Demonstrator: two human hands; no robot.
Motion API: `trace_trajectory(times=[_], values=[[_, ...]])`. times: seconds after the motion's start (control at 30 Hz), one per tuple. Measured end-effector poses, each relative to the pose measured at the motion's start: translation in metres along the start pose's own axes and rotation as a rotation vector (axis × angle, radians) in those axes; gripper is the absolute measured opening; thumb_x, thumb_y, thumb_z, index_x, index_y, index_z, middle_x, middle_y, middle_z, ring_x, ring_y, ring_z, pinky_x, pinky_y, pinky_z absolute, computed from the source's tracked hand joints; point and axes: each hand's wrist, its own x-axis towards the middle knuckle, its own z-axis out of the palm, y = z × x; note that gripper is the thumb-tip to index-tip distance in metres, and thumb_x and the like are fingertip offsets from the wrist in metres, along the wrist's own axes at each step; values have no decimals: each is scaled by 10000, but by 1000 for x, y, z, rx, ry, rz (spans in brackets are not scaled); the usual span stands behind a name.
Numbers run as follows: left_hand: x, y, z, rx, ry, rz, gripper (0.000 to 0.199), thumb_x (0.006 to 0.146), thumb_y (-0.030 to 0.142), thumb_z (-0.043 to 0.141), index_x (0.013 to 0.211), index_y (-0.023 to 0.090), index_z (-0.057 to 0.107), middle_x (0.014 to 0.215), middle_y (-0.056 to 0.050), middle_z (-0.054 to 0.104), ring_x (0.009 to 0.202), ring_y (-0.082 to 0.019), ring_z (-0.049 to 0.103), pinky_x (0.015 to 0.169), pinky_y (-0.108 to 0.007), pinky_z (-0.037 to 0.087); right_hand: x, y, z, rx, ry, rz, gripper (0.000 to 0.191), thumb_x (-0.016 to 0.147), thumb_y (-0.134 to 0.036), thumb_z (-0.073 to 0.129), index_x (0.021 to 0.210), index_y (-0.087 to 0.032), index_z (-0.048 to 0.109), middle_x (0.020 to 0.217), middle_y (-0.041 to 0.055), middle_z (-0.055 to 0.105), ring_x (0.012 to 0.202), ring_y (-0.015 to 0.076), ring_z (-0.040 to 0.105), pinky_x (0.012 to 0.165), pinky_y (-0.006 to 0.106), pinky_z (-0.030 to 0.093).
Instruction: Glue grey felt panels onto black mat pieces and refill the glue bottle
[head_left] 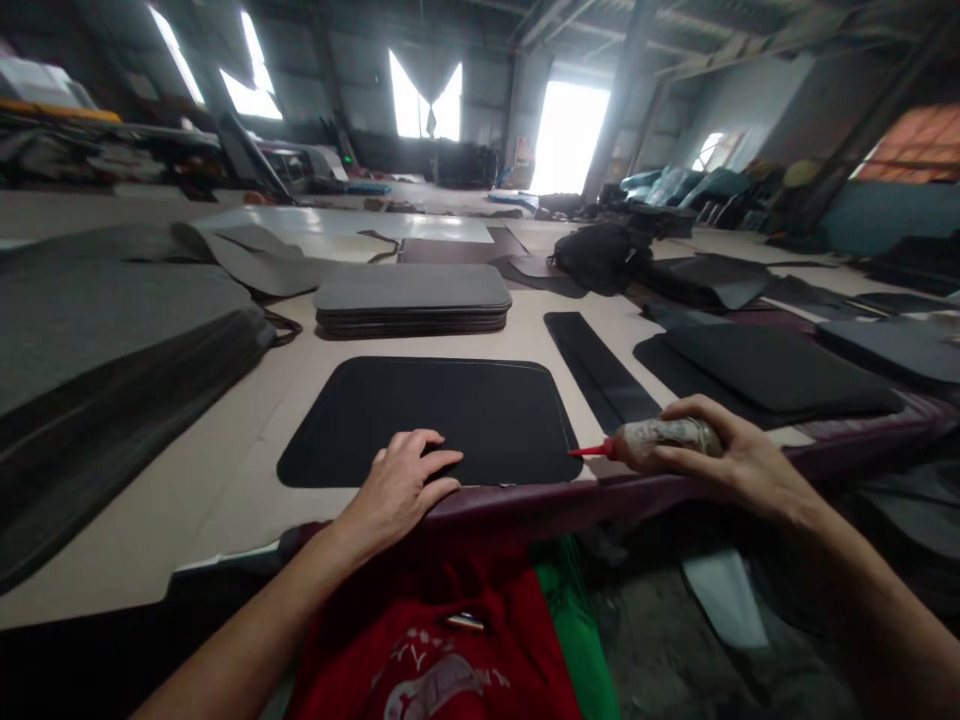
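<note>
A black panel with rounded corners (427, 410) lies flat at the table's near edge, a thin pale line running just inside its far and right edges. On its near edge rests my left hand (409, 475), fingers spread and lying on the surface. My right hand (720, 450) is wrapped around a glue bottle (664, 440) held on its side, its label worn. The bottle's red pointed nozzle (592, 451) points left, with its tip at the panel's right edge near the near corner.
Behind the panel sits a stack of grey rounded panels (412, 295). A long black strip (596, 365) lies to the right, beside more black panels (765, 365). A large grey sheet roll (112, 350) fills the left. Maroon covering (517, 510) hangs over the table edge.
</note>
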Motion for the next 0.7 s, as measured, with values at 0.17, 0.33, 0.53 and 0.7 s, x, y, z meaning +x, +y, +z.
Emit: trace_trajectory(times=[0.17, 0.33, 0.53, 0.7], values=[[11, 2, 2, 62, 16, -47, 328, 947, 375, 634, 1272, 385, 682, 1410, -76, 574, 1301, -346, 492, 989, -558, 489, 13, -4, 1, -11, 1, -36, 538, 626, -625, 834, 965, -239, 673, 825, 38, 682, 714, 255, 636, 576, 329, 506], [25, 0, 9, 81, 52, -73, 329, 945, 396, 631, 1271, 384, 681, 1407, -71, 581, 1301, -344, 491, 1009, -562, 469, 29, -3, 5, 12, -18, -46, 557, 652, -625, 826, 1021, -241, 661, 819, 25, 697, 730, 258, 651, 581, 322, 509], [30, 2, 11, 92, 50, -116, 331, 953, 426, 620, 1276, 381, 674, 1413, -80, 574, 1315, -346, 478, 1009, -571, 452, 29, 1, 7, 27, 0, -15, 535, 636, -604, 836, 992, -244, 662, 795, 18, 692, 711, 247, 648, 559, 313, 499], [30, 6, 9, 86, 39, -127, 333, 952, 417, 628, 1278, 368, 676, 1421, -82, 572, 1322, -351, 474, 1002, -577, 454, 20, 2, 9, 84, 38, 17, 580, 575, -625, 863, 952, -236, 655, 793, 31, 690, 695, 250, 640, 566, 327, 514]])
